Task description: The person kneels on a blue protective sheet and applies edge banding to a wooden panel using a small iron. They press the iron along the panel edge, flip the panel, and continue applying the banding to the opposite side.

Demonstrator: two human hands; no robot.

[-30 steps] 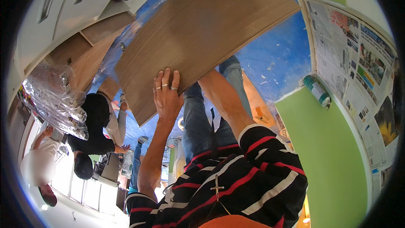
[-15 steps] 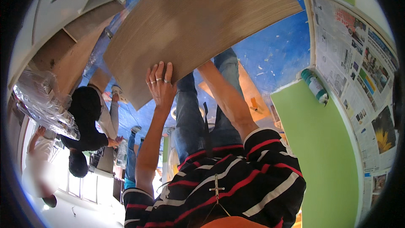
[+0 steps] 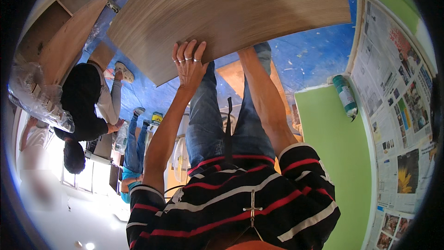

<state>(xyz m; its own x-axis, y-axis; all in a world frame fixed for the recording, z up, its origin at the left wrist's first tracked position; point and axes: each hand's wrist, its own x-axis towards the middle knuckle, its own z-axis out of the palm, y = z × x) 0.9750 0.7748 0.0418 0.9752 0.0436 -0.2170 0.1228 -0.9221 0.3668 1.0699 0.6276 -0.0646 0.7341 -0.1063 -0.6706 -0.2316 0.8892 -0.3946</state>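
Note:
A large wood-grain board [image 3: 240, 9] spans the top of the view, above the blue floor. My left hand [image 3: 190, 65], with rings on its fingers, grips the near edge toward the left corner. Its fingers lie over the upper face; the thumb's hold is mostly out of sight. Farther right, my right arm [image 3: 266, 88] reaches under the same edge, and the board hides that hand. Below the board are my legs in jeans [image 3: 203, 125], standing apart.
A green panel [image 3: 335, 143] is at the right, with a teal-and-white bottle or roll [image 3: 345, 96] at its corner. Newspaper [image 3: 393, 106] covers the surface beyond. Brown wooden panels [image 3: 69, 32] and plastic wrap [image 3: 39, 99] are at the left, near a crouching co-worker [image 3: 83, 97] and other people.
The board and both my hands have moved farther up and slightly right in the view. My left hand keeps its place on the edge. The surroundings have shifted too, as my head moved.

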